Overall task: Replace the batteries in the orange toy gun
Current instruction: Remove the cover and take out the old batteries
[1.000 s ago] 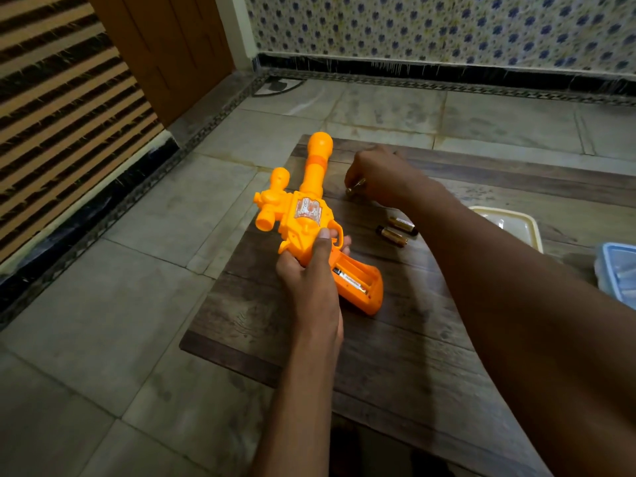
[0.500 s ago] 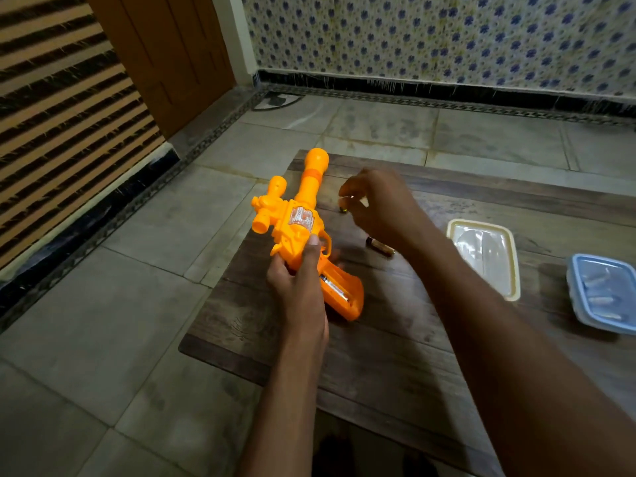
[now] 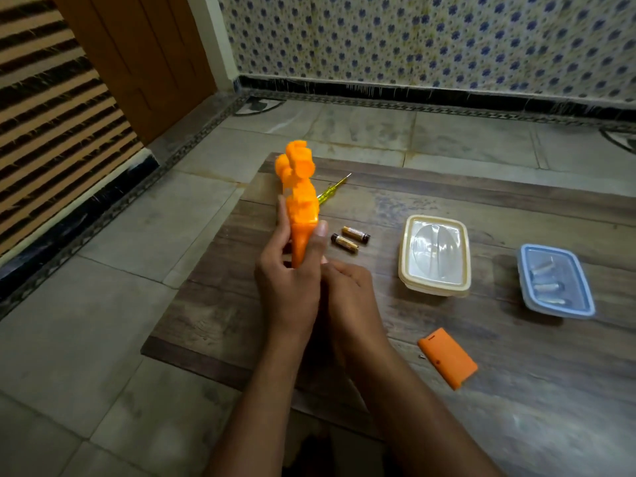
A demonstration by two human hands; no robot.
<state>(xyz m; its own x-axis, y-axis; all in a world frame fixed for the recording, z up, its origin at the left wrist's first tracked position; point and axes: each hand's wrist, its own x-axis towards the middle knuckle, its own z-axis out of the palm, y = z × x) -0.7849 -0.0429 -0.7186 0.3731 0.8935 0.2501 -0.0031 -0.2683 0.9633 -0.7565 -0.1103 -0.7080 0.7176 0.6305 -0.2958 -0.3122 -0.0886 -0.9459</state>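
Head view: left hand (image 3: 289, 287) grips the handle of the orange toy gun (image 3: 300, 201), thumb up its right face and fingers curled round its left. The gun is held upright over the wooden table (image 3: 447, 425), muzzle tipped away. Right hand (image 3: 347, 297) is pressed in at the handle's base, fingers curled under and hidden, so I cannot tell what they hold. 2 batteries (image 3: 345, 243) lie just right of the gun.

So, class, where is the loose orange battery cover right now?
Head view: the orange battery cover lies flat on the wooden table, right of the right hand, nearer the camera than the cream container.
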